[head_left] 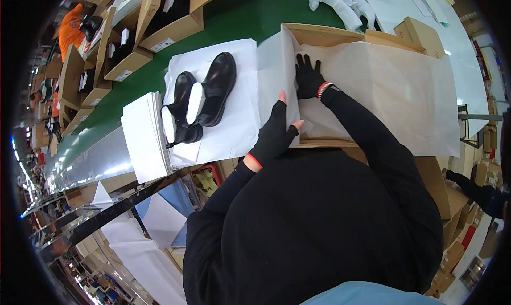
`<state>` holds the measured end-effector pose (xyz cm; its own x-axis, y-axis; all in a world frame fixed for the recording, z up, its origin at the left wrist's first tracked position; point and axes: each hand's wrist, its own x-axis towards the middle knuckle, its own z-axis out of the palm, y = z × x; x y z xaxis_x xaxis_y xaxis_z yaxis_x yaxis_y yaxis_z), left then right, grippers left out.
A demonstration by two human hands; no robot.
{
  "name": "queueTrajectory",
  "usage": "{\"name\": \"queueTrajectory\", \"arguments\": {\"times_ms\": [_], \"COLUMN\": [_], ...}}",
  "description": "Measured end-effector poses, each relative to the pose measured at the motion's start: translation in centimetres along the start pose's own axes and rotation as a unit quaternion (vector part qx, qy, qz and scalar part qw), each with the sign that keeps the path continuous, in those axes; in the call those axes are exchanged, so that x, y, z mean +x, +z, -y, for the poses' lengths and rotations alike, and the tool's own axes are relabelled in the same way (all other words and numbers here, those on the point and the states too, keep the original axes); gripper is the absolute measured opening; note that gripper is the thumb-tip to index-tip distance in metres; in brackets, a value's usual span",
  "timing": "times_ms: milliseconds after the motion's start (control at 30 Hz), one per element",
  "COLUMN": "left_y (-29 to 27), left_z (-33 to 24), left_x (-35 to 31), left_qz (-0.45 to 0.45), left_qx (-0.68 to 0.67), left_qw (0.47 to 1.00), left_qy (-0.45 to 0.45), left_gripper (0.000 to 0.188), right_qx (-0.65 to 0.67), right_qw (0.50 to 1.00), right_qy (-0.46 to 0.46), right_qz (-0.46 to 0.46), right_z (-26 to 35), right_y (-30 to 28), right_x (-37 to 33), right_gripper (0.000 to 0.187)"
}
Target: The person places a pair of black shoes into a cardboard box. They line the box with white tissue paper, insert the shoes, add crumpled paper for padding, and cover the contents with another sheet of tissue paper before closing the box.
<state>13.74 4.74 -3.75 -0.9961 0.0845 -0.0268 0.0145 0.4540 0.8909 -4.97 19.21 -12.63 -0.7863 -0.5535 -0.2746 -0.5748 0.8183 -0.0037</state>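
Pressing thin paper (394, 100) into the box (324, 34) at two o'clock.
Near centre, my left hand (273, 135) rests at the box's left edge, thumb and fingers apart, holding nothing I can see; at one o'clock my right hand (310, 78) spreads wide on the paper. I'd use flat palms, easing creases toward the corners. Black boots (219, 84) lie at eleven.

Right hand (310, 81) on paper (383, 97) in cardboard box (330, 35), left hand (274, 133) at its edge, boots (221, 77) nearby
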Motion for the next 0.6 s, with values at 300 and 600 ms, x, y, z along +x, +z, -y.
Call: {"name": "queueTrajectory", "arguments": {"times_ms": [300, 600], "left_y": [-16.3, -19.2], "left_z": [2.4, 12.0], "left_x": [-8.6, -11.1], "left_qz": [-0.333, -0.385], "left_qx": [0.021, 0.143], "left_qw": [0.941, 0.907], "left_qy": [-0.053, -0.090], "left_gripper": [0.073, 0.058], "right_qx": [-0.029, -0.043], "right_qw": [0.994, 0.995], "right_qy": [-0.044, -0.075], "right_qz": [0.101, 0.054], "right_z": [-2.0, -0.7], "right_y": [-2.2, -5.2], "right_x": [-7.0, -5.4], "right_gripper": [0.141, 0.119]}}
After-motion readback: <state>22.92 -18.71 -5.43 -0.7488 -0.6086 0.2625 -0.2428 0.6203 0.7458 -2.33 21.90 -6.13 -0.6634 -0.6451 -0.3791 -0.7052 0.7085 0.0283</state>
